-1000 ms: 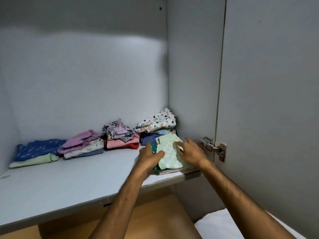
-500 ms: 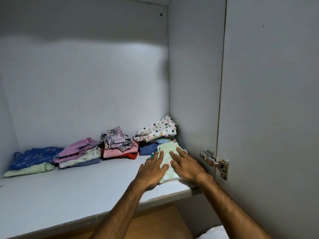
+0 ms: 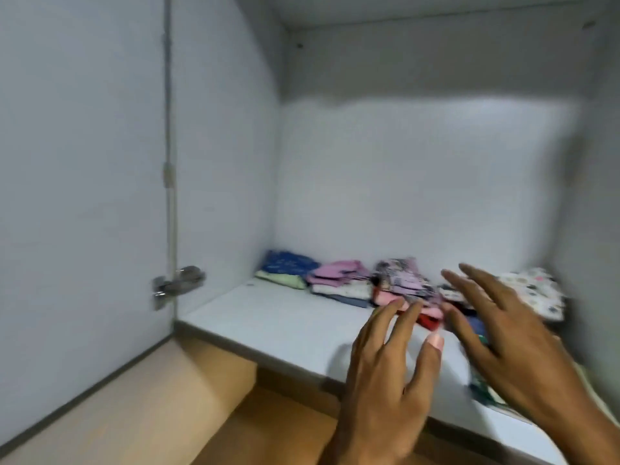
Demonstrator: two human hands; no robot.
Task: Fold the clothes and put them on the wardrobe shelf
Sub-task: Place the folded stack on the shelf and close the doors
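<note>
Blurry shelf (image 3: 275, 317) holds folded clothes (image 3: 339, 280) behind 2 open, empty hands: left hand (image 3: 385, 391), right hand (image 3: 516, 350).

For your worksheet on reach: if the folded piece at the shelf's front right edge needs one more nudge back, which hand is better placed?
Probably the right hand. It hangs open directly over the green piece at the shelf edge. The left hand, also open and empty, hovers beside it over bare shelf, so it would have to cross over.
</note>
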